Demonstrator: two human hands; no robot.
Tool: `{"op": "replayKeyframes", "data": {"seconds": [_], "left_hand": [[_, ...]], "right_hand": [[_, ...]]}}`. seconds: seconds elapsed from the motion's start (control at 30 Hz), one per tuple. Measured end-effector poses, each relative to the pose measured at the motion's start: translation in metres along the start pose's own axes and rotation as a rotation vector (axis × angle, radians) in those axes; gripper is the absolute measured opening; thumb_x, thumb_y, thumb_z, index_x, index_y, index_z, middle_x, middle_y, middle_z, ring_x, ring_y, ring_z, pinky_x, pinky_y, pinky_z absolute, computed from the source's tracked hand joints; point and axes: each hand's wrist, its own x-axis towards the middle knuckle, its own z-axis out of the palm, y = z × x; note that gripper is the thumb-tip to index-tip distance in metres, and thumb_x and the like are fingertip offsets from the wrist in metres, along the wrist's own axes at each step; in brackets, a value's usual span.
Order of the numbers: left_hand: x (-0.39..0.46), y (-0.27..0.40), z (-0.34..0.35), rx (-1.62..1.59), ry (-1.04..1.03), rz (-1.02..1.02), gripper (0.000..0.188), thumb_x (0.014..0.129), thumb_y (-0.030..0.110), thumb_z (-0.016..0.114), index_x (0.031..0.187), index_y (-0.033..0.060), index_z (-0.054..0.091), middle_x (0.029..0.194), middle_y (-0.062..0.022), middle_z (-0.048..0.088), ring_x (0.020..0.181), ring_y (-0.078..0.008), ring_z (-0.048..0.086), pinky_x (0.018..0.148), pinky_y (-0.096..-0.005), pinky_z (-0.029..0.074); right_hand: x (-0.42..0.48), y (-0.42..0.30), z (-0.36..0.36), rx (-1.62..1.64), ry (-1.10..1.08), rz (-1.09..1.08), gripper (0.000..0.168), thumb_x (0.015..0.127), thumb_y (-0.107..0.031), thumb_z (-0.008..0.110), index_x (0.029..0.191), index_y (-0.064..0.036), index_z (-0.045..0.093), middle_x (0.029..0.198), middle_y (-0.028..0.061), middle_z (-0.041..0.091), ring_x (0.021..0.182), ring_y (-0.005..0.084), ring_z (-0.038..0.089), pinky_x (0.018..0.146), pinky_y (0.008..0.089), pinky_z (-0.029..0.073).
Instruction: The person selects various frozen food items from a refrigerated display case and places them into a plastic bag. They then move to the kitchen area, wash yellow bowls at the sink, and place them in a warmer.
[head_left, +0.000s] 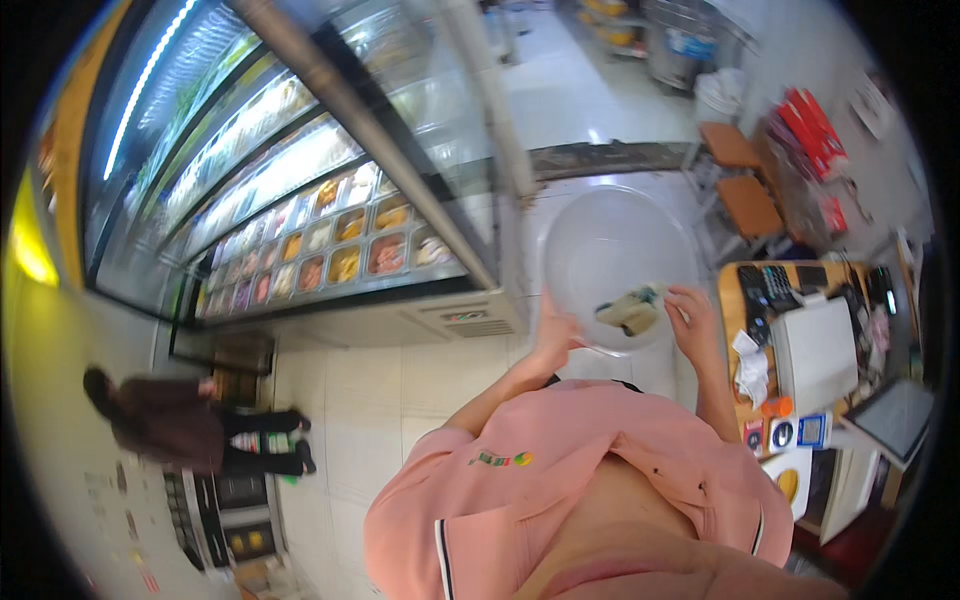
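Observation:
A large round translucent plastic tub (615, 232) is in front of me. My left hand (556, 336) grips its near left rim. At the near right side of the tub, the fingers of my right hand (686, 307) pinch one end of a crumpled, pale greenish cloth (634, 311) with darker patches. Seen against the tub's inside, the cloth is slightly blurred, and I cannot tell whether it touches the bottom.
On the left stands a lit glass display fridge (480, 247) with several food trays (345, 264). A wooden counter (731, 300) at right bears a keypad device and papers. Brown-topped stools (748, 206) stand beyond it. A person (172, 416) stands at far left.

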Motion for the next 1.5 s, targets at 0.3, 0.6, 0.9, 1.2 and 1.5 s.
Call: {"op": "replayKeyframes", "data": {"seconds": [0.3,0.6,0.9,1.2,1.5], "left_hand": [[0.135,0.041,0.065,-0.041,0.023,-0.114,0.084,0.064,-0.008,0.037,0.136,0.0224,0.007,0.129,-0.0162,0.027,0.112,-0.042,0.04,0.076,-0.0611,0.046],[0.328,0.079,0.144,-0.011,-0.2,-0.16,0.079,0.064,-0.007,0.037,0.134,0.0215,0.013,0.129,-0.0166,0.026,0.107,-0.0394,0.044,0.074,-0.0568,0.05],[0.448,0.114,0.212,0.123,-0.304,-0.327,0.079,0.075,0.0,0.044,0.138,0.0231,0.002,0.128,-0.0137,0.03,0.102,-0.0344,0.05,0.074,-0.0499,0.05],[0.636,0.1,0.219,0.424,-0.38,-0.43,0.061,0.084,0.023,0.056,0.135,0.0133,0.025,0.127,-0.0149,0.042,0.099,-0.0301,0.055,0.072,-0.0409,0.05],[0.794,0.059,0.143,0.737,0.286,-0.587,0.043,0.084,0.016,0.055,0.122,0.0013,0.042,0.101,-0.0089,0.057,0.085,-0.0219,0.058,0.07,-0.0312,0.049]], "right_hand": [[0.052,0.119,0.009,-0.087,0.345,0.475,0.032,0.071,-0.026,0.068,0.091,-0.003,0.057,0.093,0.0116,0.059,0.079,0.0228,0.056,0.069,0.0331,0.045],[0.163,0.22,0.04,0.802,0.257,1.225,0.036,0.078,-0.037,0.065,0.089,-0.004,0.054,0.087,0.0043,0.051,0.078,0.0165,0.052,0.066,0.0292,0.046],[0.253,0.324,0.052,0.854,0.465,1.297,0.02,0.078,-0.021,0.062,0.083,-0.004,0.053,0.081,0.0057,0.057,0.071,0.0168,0.058,0.058,0.032,0.051],[0.315,0.579,0.059,0.916,0.674,1.559,0.011,0.076,-0.008,0.056,0.085,-0.002,0.054,0.075,0.0104,0.057,0.064,0.0231,0.061,0.056,0.0394,0.055],[0.427,0.978,0.129,0.899,1.108,1.595,0.018,0.073,-0.005,0.057,0.089,0.0,0.05,0.082,0.0142,0.054,0.066,0.0285,0.058,0.059,0.0422,0.052]]}}
